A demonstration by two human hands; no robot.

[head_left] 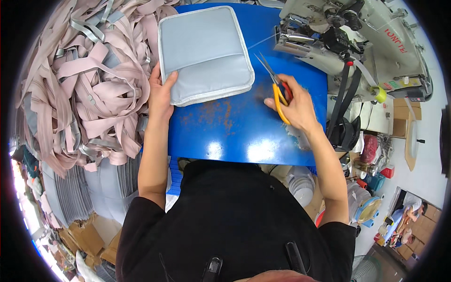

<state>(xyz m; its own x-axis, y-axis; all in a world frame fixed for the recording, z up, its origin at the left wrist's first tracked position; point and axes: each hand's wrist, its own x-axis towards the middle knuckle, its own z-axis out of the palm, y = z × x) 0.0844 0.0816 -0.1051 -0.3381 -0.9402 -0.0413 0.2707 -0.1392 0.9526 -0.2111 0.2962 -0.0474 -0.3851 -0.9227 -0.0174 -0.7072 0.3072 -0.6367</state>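
Note:
A flat grey fabric case [204, 47] with pale edging and a seam across its front lies tilted on the blue table. My left hand [162, 96] grips its lower left edge, with the thumb on top and the fingers beneath. A thin thread runs from the case's right edge toward the sewing machine [300, 40]. To the right of the case, my right hand [298, 105] is closed around scissors [276, 89] with yellow and red handles. Their narrow blades point up and to the left, close to the case but apart from it.
The blue table [239, 136] has brown worn patches. A large tangled heap of pink and grey strips [98, 84] crowds its left side, above stacked grey panels [70, 192]. The machine's body fills the far right. White thread cones [300, 185] stand below the table's right edge.

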